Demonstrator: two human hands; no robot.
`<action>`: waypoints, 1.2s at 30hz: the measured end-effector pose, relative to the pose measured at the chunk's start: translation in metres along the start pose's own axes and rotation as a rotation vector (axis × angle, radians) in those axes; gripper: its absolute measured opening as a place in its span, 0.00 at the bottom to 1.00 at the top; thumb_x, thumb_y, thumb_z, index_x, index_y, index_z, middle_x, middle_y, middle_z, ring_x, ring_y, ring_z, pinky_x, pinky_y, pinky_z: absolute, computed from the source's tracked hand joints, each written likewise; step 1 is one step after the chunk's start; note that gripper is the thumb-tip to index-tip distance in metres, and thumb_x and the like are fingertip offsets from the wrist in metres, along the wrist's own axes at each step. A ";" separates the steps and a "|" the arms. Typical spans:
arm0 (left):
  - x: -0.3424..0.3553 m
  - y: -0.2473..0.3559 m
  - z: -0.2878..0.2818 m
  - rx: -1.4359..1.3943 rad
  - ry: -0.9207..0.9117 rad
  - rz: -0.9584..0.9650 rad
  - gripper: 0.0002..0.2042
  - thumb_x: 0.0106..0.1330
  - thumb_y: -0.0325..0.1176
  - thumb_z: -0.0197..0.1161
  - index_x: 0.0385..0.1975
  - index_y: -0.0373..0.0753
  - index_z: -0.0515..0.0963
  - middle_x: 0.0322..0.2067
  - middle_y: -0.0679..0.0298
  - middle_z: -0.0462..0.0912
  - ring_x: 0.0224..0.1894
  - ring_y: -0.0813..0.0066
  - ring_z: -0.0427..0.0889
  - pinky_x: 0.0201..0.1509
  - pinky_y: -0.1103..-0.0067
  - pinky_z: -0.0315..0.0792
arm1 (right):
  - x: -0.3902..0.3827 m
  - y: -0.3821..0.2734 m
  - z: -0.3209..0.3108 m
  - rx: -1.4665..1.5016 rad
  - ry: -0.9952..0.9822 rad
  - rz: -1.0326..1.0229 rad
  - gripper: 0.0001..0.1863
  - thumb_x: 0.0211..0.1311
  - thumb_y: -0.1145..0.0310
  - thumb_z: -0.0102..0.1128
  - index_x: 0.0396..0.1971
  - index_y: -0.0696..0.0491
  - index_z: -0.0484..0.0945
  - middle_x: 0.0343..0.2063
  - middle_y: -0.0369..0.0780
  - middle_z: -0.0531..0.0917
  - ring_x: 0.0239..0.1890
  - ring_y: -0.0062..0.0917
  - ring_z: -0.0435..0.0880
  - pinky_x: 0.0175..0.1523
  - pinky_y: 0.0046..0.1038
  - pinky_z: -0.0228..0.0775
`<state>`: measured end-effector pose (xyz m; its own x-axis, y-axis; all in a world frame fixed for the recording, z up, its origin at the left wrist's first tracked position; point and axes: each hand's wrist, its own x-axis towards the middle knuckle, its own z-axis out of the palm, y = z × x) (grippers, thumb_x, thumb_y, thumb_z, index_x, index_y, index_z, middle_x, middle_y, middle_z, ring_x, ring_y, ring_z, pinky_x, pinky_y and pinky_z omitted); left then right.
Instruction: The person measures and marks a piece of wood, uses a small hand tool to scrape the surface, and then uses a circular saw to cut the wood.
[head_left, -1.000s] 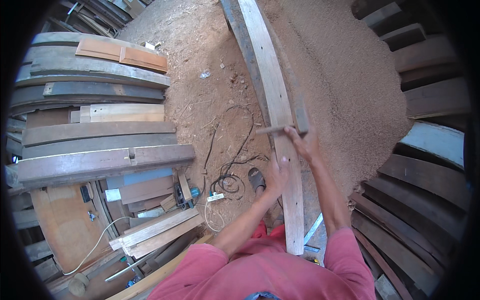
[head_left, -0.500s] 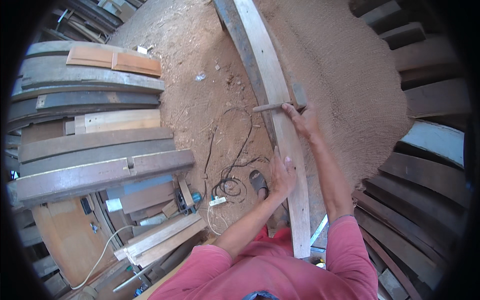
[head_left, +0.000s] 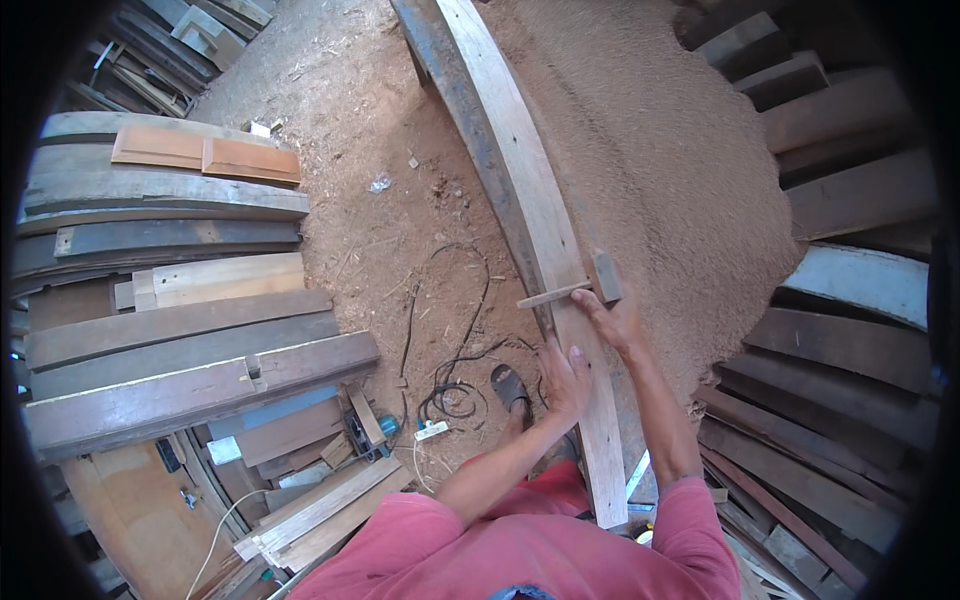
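- Landmark: long pale plank (head_left: 520, 130), lying lengthwise, its near end by the person's torso, far end running out at the top.
- Left hand (head_left: 566, 380): forearm angled in from the plank's left; hand on the plank's left edge, nearer the torso than the other hand. Fingers extended away from the body, thumb apart on the top face.
- Left grip: loosely open, touching the plank; can't tell whether fingertips curl under.
- Right hand (head_left: 613, 320): forearm nearly straight along the plank's right side, wrist just beside the right edge.
- Right grip: partly closed, thumb at the right end of a wooden stick (head_left: 553, 295); other fingers mostly hidden, so exact closure can't be told.
- Wooden stick lies crosswise over the plank, left end poking past its left edge.
- Wooden block (head_left: 606, 277): just off the plank's right edge, against the right hand, near the stick's right end; can't tell if joined.
- Dark beam (head_left: 465, 130): along the plank's left side.
- Black cable (head_left: 455, 402), white power strip (head_left: 431, 430): on the ground left of the plank.
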<state>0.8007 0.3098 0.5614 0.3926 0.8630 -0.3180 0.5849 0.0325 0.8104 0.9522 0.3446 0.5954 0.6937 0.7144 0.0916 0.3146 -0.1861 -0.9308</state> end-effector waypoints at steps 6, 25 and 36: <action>-0.005 -0.001 0.000 0.000 0.031 0.034 0.32 0.74 0.39 0.49 0.72 0.27 0.52 0.59 0.33 0.66 0.61 0.35 0.65 0.69 0.54 0.57 | 0.085 0.004 0.034 0.151 -0.142 0.357 0.23 0.58 0.66 0.75 0.50 0.60 0.80 0.41 0.41 0.87 0.45 0.25 0.85 0.54 0.31 0.76; 0.001 0.002 0.000 0.052 0.039 0.020 0.33 0.74 0.41 0.52 0.73 0.28 0.52 0.58 0.35 0.68 0.62 0.36 0.65 0.69 0.54 0.57 | 0.104 -0.028 0.019 0.080 -0.189 0.274 0.37 0.55 0.61 0.76 0.63 0.56 0.72 0.50 0.45 0.84 0.54 0.32 0.82 0.63 0.36 0.71; 0.056 -0.002 -0.049 0.066 -0.398 0.043 0.41 0.70 0.47 0.60 0.74 0.28 0.50 0.63 0.29 0.62 0.68 0.33 0.61 0.74 0.56 0.53 | 0.047 -0.001 0.015 0.120 -0.099 0.260 0.27 0.55 0.63 0.76 0.53 0.60 0.80 0.46 0.45 0.86 0.50 0.30 0.83 0.59 0.33 0.72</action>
<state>0.7867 0.3823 0.5662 0.6542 0.6001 -0.4604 0.6012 -0.0433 0.7979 0.9746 0.3882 0.5952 0.6724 0.7167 -0.1852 0.0518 -0.2952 -0.9540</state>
